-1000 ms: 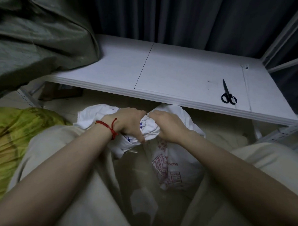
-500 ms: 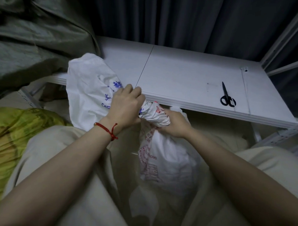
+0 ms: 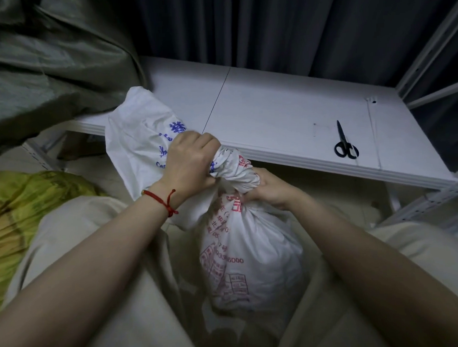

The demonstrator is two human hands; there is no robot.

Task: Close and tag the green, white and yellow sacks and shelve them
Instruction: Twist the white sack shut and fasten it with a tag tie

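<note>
The white sack (image 3: 250, 264) stands between the person's knees, just below the front edge of the white shelf (image 3: 272, 113), its neck twisted into a tight rope. The left grip (image 3: 189, 162), with a red string bracelet (image 3: 161, 200) at the wrist, is clenched round the twist where the loose top flares out, and the right grip (image 3: 269, 188) grasps the neck under the twist. Black scissors (image 3: 345, 143) lie on the shelf to the right, a green sack (image 3: 47, 63) rests on its left end, and a yellow sack (image 3: 27, 208) lies left of the knee.
</note>
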